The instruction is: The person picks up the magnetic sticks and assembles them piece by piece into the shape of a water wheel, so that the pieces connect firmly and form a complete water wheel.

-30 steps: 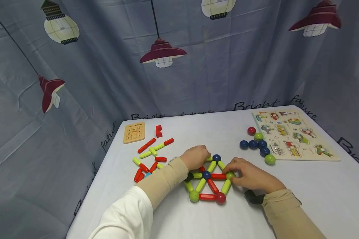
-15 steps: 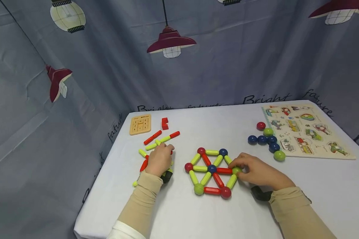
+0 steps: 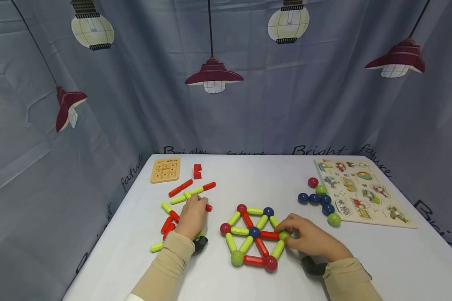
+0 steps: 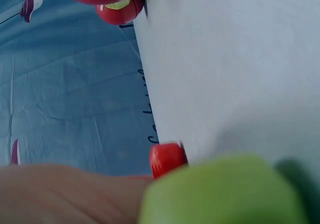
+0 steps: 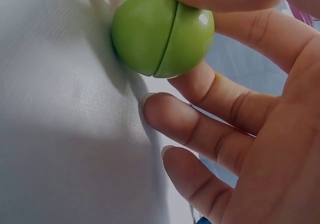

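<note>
Reading the ties between hands and pieces: ball-and-stick wheel [image 3: 254, 232] lies flat on the white desk [image 3: 226, 284], a closed six-sided rim with spokes meeting at its blue centre; right hand [image 3: 308, 237] sits at its right corner, grip clamped between thumb and forefinger on the green ball [image 3: 284, 235], other fingers spread loose beside it; the red spoke [image 3: 269, 235] runs from centre almost straight out to that ball, long axis pointing toward the right hand; left hand [image 3: 193, 217] is off to the wheel's left, apart from it, reaching down among the loose sticks [image 3: 166, 224], so it is by far the nearer hand to those; a red stick end [image 3: 209, 207] shows just past its fingers, lying on the wheel's side; whether the left grip is together, apart or clamped on a stick I cannot tell, fingertips being hidden, and its wrist view gives only a blurred green shape [image 4: 225, 194] close up; writing: "Bright" legible twice along the foot of the curtain [image 3: 154, 104], paired with a word like "fature"; wooden number board [image 3: 165, 170] bears single digits, 5, 7, 1 along its bottom row, heading too small to read; picture board [image 3: 363, 192] at far right, no lettering made out; no brand name found.
</note>
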`<state>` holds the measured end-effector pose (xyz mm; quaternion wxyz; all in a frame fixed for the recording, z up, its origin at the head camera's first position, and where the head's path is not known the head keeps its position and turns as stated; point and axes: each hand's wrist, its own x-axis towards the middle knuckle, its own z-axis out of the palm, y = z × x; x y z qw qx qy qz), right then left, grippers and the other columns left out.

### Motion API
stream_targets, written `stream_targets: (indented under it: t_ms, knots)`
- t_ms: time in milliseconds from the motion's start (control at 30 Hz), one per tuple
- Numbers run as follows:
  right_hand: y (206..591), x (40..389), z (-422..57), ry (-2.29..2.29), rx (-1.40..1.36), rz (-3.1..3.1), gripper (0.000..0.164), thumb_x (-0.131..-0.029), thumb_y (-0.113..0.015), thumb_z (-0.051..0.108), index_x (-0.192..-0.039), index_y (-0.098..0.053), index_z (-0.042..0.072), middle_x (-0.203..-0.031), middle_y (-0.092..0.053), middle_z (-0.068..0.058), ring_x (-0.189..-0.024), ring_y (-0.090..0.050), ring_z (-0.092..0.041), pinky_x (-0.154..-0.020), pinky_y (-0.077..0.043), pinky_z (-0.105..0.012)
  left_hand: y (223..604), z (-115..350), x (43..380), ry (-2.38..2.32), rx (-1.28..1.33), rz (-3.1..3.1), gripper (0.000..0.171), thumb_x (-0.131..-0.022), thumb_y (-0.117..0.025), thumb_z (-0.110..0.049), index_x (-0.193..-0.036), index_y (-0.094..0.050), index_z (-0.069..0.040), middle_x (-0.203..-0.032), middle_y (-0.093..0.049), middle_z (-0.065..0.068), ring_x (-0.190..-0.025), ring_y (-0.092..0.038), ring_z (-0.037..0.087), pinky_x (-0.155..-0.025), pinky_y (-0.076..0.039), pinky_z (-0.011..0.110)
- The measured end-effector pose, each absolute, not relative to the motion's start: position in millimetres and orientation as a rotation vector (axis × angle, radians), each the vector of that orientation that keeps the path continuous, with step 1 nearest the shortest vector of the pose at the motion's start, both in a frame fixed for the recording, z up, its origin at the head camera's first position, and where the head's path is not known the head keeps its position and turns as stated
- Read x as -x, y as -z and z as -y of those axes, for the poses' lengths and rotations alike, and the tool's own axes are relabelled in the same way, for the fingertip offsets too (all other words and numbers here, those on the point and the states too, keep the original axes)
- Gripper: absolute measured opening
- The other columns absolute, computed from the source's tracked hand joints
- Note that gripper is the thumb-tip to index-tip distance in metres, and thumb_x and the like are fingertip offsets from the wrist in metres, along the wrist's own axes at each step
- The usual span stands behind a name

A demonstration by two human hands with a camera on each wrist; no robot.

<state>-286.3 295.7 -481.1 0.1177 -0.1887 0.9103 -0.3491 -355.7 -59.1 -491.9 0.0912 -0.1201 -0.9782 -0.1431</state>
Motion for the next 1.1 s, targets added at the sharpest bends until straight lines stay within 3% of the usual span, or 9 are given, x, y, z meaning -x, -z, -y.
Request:
stream_targets:
  t_ms: [100, 367, 567, 733, 1100]
  knots:
    - [482, 286, -293, 1.017, 0.528, -2.669, 0.031, -0.086, -0.076, 0.015, -0.112, -0.075, 0.033, -0.106, -0.060, 0.006, -0.094, -0.052, -0.019, -0.075, -0.044, -0.029, 493, 61, 356, 0.443, 0.397, 2.906, 0.023, -0.094, -0.071, -0.002, -0.117, -0.076, -0.004, -0.109, -0.062, 0.015, -0.099, -0.061, 0.030, -0.091, -0.056, 0.044]
    - [483, 285, -292, 1.031, 0.514, -2.648, 0.031, -0.087, -0.075, 0.015, -0.113, -0.075, 0.032, -0.106, -0.060, 0.005, -0.093, -0.052, -0.019, -0.074, -0.044, -0.029, 498, 60, 357, 0.351, 0.453, 2.855, 0.023, -0.088, -0.082, -0.022, -0.110, -0.074, -0.018, -0.101, -0.066, 0.003, -0.099, -0.061, 0.024, -0.081, -0.050, 0.040]
    - [481, 284, -292, 1.029, 0.522, -2.652, 0.030, -0.087, -0.075, 0.016, -0.113, -0.075, 0.032, -0.106, -0.060, 0.005, -0.093, -0.053, -0.019, -0.074, -0.044, -0.028, 483, 52, 348, 0.574, 0.534, 2.772, 0.030, -0.095, -0.076, -0.017, -0.123, -0.066, -0.017, -0.109, -0.068, 0.001, -0.092, -0.065, 0.017, -0.084, -0.058, 0.036]
    - [482, 286, -291, 1.025, 0.524, -2.645, 0.030, -0.088, -0.075, 0.016, -0.113, -0.075, 0.033, -0.106, -0.060, 0.005, -0.093, -0.053, -0.018, -0.074, -0.045, -0.028, 470, 43, 335, 0.857, 0.526, 2.731, 0.027, -0.096, -0.073, -0.014, -0.122, -0.066, -0.015, -0.109, -0.067, 0.001, -0.091, -0.062, 0.015, -0.083, -0.060, 0.032]
    - [483, 286, -291, 0.995, 0.492, -2.660, 0.029, -0.087, -0.076, 0.018, -0.111, -0.074, 0.035, -0.105, -0.059, 0.006, -0.094, -0.052, -0.018, -0.074, -0.044, -0.029, 474, 35, 330, 0.818, 0.499, 2.794, 0.027, -0.096, -0.075, -0.020, -0.122, -0.068, -0.016, -0.106, -0.072, -0.001, -0.087, -0.061, 0.014, -0.081, -0.058, 0.032]
